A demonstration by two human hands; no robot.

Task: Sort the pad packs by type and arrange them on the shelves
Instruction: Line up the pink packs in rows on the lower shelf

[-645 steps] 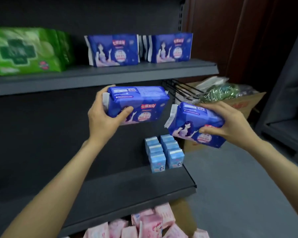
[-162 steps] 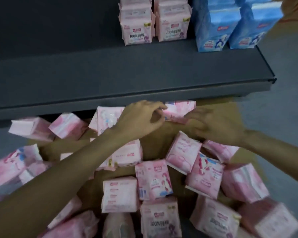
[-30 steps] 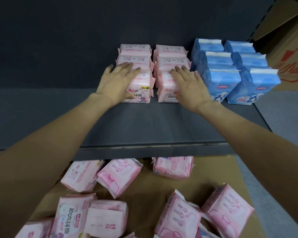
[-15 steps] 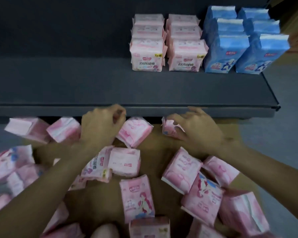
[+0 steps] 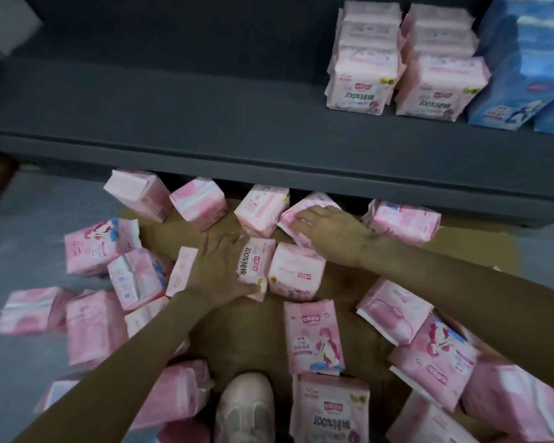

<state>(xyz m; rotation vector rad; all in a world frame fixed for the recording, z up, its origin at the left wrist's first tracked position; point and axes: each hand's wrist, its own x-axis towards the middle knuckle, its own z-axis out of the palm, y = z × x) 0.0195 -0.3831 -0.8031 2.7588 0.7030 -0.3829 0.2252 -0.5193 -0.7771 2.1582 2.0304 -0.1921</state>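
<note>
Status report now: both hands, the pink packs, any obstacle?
Left hand on 100% pack. Right hand on pink pack beneath shelf. No obstacle.

Dim even light, soft shadow under the shelf [image 5: 269, 161], motion blur (worst at edges), wide-angle bending

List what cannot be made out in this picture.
- Head view: blue pad packs on the dark grey shelf, cut off by the right edge; count unknown.
- Pink pack beneath the right hand: print covered.
- Pink packs at far left: blurred, type unreadable.
</note>
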